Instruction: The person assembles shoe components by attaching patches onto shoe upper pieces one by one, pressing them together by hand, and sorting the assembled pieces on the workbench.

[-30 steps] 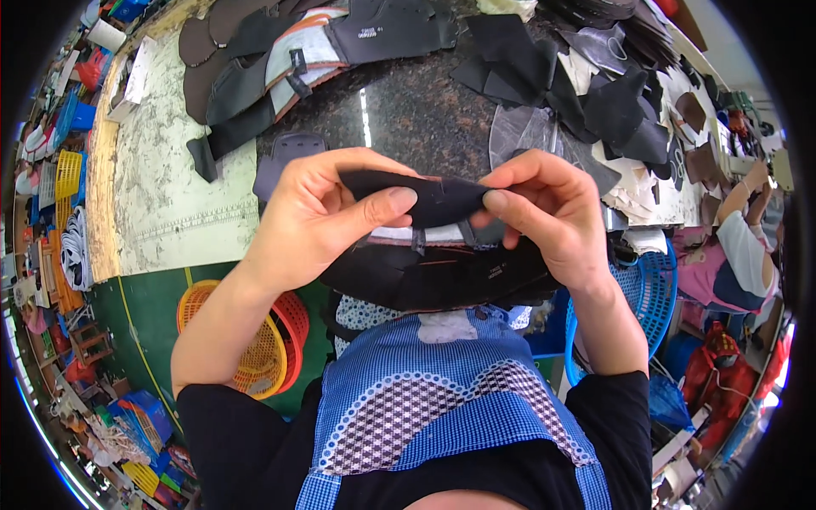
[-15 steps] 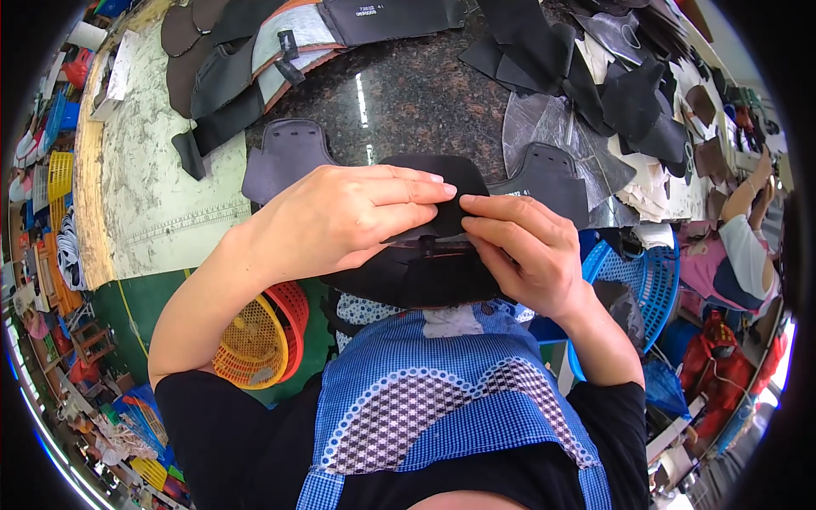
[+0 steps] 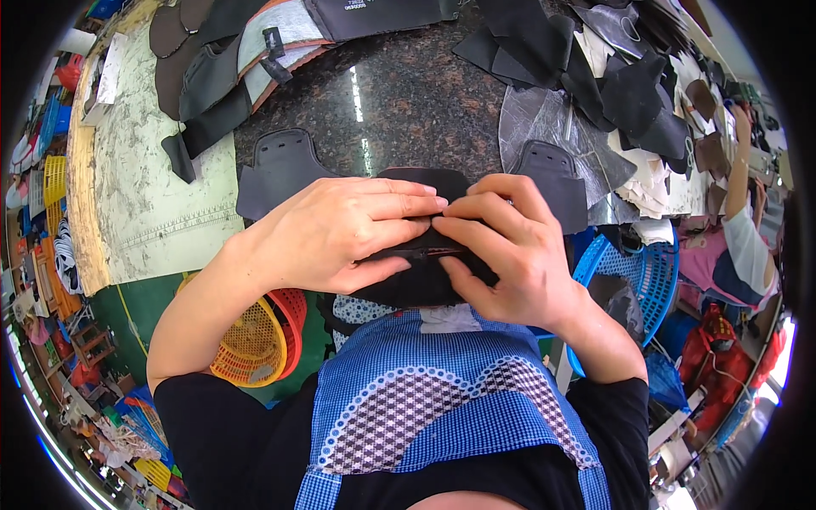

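A black leather shoe upper (image 3: 283, 170) lies spread at the table's near edge. Its two side flaps, each with a row of lace holes, stick out left and right. Between them is a black tongue-like part, mostly under my fingers. My left hand (image 3: 361, 225) presses its fingers on top of this part, its thumb on the lower layer. Opposite it, my right hand (image 3: 510, 242) pinches the same part with curled fingers and thumb. The fingertips of both hands almost meet at the middle. A narrow slit with a brownish edge shows between thumbs and fingers.
Stitched uppers with grey lining (image 3: 293, 38) lie at the far left. Black leather pieces (image 3: 535, 47) and a clear plastic sheet (image 3: 535, 127) occupy the right. Below the table stand yellow (image 3: 246, 353), red (image 3: 295, 319) and blue (image 3: 633, 263) baskets. Another person (image 3: 752, 246) is at right.
My right hand has shifted left, its fingers more bent and raised. My left thumb has come into sight on the lower layer. The tongue-like part sits slightly lower and is more covered.
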